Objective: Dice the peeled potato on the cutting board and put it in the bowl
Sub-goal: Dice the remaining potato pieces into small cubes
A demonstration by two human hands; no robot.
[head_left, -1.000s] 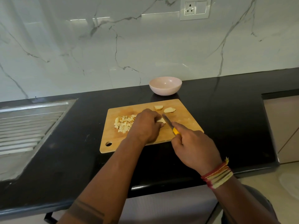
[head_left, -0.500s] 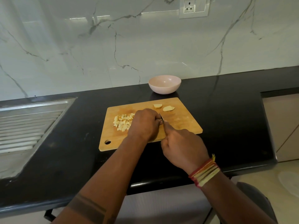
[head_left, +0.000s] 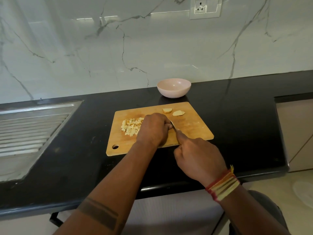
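A wooden cutting board (head_left: 194, 128) lies on the black counter. A heap of diced potato (head_left: 131, 127) sits on its left half. Two larger potato slices (head_left: 173, 112) lie near its far edge. My left hand (head_left: 153, 128) is curled over a potato piece at the board's middle, which it hides. My right hand (head_left: 198, 156) grips a knife (head_left: 174, 127); the handle is hidden in my fist and the blade runs up against my left fingers. A pale pink bowl (head_left: 174, 87) stands empty just beyond the board.
A steel sink drainboard (head_left: 32, 129) fills the counter's left side. The marble backsplash carries a wall socket (head_left: 205, 7). The counter's front edge runs below my forearms, and a cabinet (head_left: 298, 133) stands at the right.
My right hand has drawn the knife back toward me and to the left, so its yellow handle no longer shows. My left hand stays over the potato piece.
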